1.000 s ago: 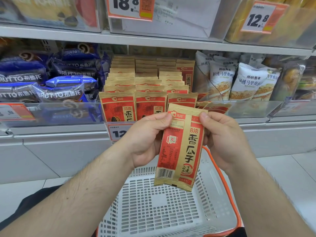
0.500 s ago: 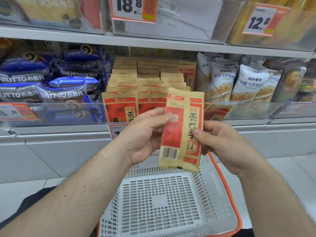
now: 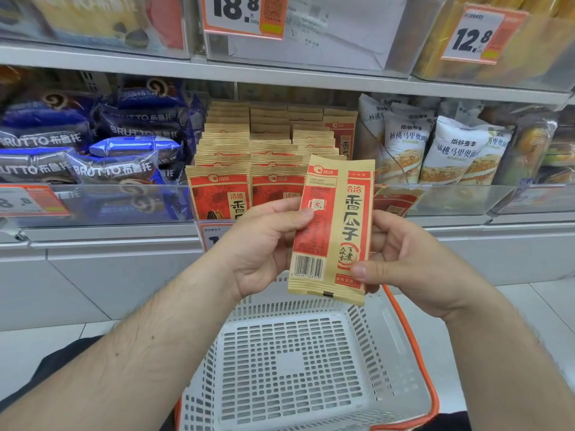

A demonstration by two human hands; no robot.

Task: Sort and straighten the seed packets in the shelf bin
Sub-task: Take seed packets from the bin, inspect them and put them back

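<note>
two hands, left hand [image 3: 264,247] and right hand [image 3: 413,265], around one upright seed packet [image 3: 334,228]

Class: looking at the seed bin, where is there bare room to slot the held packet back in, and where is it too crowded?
The seed packet, held by the left hand and right hand, fits best at the shelf bin's front right, beside one slumped packet. The left and middle rows are packed tight. The white basket below lies bare.
</note>
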